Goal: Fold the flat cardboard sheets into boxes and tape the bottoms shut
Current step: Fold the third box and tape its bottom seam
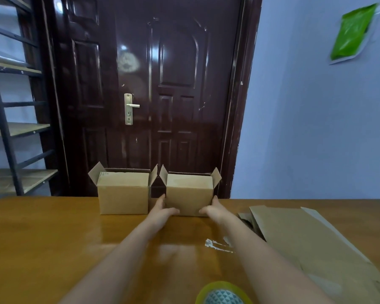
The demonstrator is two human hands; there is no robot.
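Hands (162, 209) (213, 208) grip upright box (189, 194), long axis left-right.

Two boxes stand side by side at the far edge of the table (53, 238). The left box (123, 195) and the right box (189, 194) have only a thin gap between them, and the left hand (162, 208) sits in it. The right hand (213, 208) blocks the other side. Flat cardboard sheets (312, 244) cover the right part. A tape roll (223, 292) sits near the front. The left part is bare wood.
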